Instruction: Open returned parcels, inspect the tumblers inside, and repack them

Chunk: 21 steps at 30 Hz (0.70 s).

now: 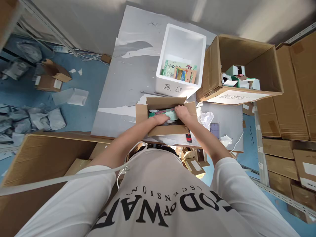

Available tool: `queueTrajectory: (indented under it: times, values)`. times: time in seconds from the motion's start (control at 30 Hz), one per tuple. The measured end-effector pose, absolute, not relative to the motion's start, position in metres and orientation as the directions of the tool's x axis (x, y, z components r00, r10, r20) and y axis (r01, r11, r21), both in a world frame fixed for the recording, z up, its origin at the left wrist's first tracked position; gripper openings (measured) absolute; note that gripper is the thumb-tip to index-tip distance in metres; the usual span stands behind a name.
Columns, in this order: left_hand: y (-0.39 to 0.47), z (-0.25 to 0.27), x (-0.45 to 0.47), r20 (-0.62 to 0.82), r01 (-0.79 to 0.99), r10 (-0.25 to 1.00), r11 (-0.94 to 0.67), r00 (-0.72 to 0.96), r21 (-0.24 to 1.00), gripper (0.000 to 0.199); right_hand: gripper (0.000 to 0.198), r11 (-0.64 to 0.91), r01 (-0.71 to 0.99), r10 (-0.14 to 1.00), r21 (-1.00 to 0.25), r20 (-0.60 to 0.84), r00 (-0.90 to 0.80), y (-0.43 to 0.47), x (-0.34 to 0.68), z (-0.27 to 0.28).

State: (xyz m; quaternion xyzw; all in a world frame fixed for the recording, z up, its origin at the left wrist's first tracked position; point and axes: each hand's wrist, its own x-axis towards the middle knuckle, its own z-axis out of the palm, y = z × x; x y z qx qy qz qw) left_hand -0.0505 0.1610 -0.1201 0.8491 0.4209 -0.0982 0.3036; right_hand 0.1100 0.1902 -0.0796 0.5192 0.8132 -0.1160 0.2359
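An open cardboard box [167, 130] sits at the table's near edge with its flaps folded out. Inside it lies a green-and-white carton [172, 114] with a pinkish strip. My left hand [161, 119] reaches in from the left, its fingers closed on the carton's near side. At the carton's right end, my right hand [182, 112] grips it, fingertips partly hidden in the box. Clear plastic-like material shows beneath the carton, too dim to make out.
Beyond the box stands a white foam bin [160, 65] with green and orange packs inside. To its right, a large carton [213, 70] holds several small boxes. Crumpled paper [206, 119], a red-and-black tool [189, 137] and a white cable [74, 177] are nearby.
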Motion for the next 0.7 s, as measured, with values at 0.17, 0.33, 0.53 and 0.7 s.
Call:
queueTrajectory:
  times: [0.17, 0.33, 0.53, 0.7]
  values:
    - [0.161, -0.105, -0.074, -0.412, 0.797, 0.689, -0.443, 0.595, 0.411, 0.033, 0.030, 0.487, 0.867, 0.789, 0.107, -0.480, -0.384, 0.180, 0.129, -0.061]
    - [0.148, -0.110, -0.073, -0.459, 0.804, 0.662, -0.440, 0.592, 0.401, 0.031, 0.025, 0.595, 0.799, 0.729, 0.085, -0.475, -0.493, 0.168, 0.122, -0.059]
    - [0.139, -0.108, -0.070, -0.472, 0.810, 0.662, -0.419, 0.582, 0.410, 0.032, 0.042, 0.385, 0.820, 0.602, -0.423, -0.558, -0.571, 0.193, 0.058, -0.097]
    - [0.139, -0.103, -0.074, -0.469, 0.833, 0.698, -0.368, 0.541, 0.413, 0.033, 0.049, 0.232, 0.860, 0.560, -0.455, -0.661, -0.500, 0.215, 0.020, -0.130]
